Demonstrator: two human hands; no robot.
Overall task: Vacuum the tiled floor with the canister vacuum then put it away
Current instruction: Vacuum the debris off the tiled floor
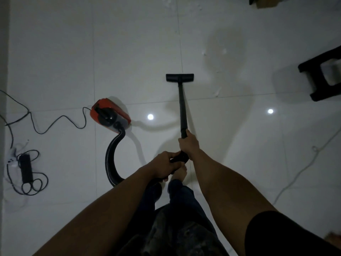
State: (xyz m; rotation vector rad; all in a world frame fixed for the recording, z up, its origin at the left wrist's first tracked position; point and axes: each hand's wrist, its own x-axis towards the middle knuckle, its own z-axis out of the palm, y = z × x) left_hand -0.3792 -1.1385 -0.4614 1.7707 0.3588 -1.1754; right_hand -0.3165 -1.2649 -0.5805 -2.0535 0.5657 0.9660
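A red and black canister vacuum (110, 116) sits on the white tiled floor (129, 52) to my left. Its ribbed black hose (112, 159) curves from the canister down to my hands. The black wand (182, 109) runs straight ahead to the flat floor head (180, 77), which lies on the tiles. My right hand (188, 144) grips the wand's lower end. My left hand (167, 166) grips the black handle just behind it, where the hose joins.
The vacuum's black cord (55, 122) trails left to a power strip (25, 168) with coiled cables by the left wall. A black stool (321, 76) stands at right. A white cable (302, 169) crosses the floor at lower right. My bare feet (180, 172) are under the handle.
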